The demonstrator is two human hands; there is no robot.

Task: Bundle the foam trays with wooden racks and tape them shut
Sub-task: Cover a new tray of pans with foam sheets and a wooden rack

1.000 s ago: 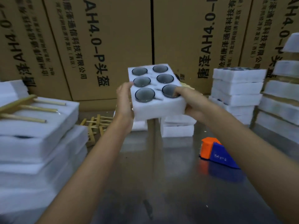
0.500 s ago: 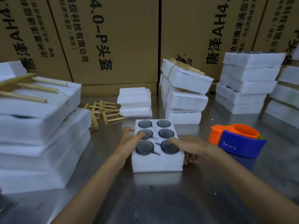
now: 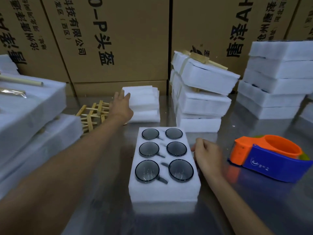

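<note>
— What's the room like?
— A wall of brown cardboard cartons point(image 3: 118, 39) printed with black characters stands behind a shiny metal table point(image 3: 254, 200). The foam tray point(image 3: 163, 189), holding six dark glass cups, lies flat on the table in the middle. Left of the tray rise big foam stacks point(image 3: 33, 116); behind it sits a small pile of foam sheets point(image 3: 144, 104), with wooden racks point(image 3: 92, 114) lying just left of that pile. Behind and right of the tray are taped bundles point(image 3: 201, 92), and farther right another foam stack point(image 3: 277, 78). An orange-and-blue tape dispenser point(image 3: 269, 158) rests right of the tray.
— What changed from half a second ago?
— Both hands were on the tray then. Now the left hand point(image 3: 121, 106) has left it, fingers spread and released, touching the foam sheets. The right hand point(image 3: 205, 151) is loosely curled beside the tray's right edge, grasping nothing.
</note>
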